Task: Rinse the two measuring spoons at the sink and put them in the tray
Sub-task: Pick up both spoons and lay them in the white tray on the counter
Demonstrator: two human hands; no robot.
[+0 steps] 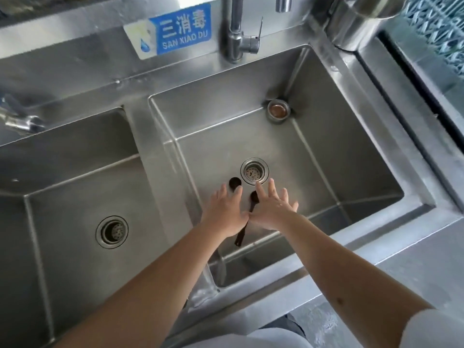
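Below, two dark measuring spoons [253,200], round-bowled and slim-handled, lie under the spread, released left hand [226,212] and right hand [272,209].

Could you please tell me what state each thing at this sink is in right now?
left hand: fingers straight, over one spoon.
right hand: fingers spread, holding nothing.
round-bowled spoon: bowl showing beyond the left fingers.
long-handled spoon: lying between the hands.
faucet: no water running.
right basin drain: strainer in place.
left basin drain: strainer in place.
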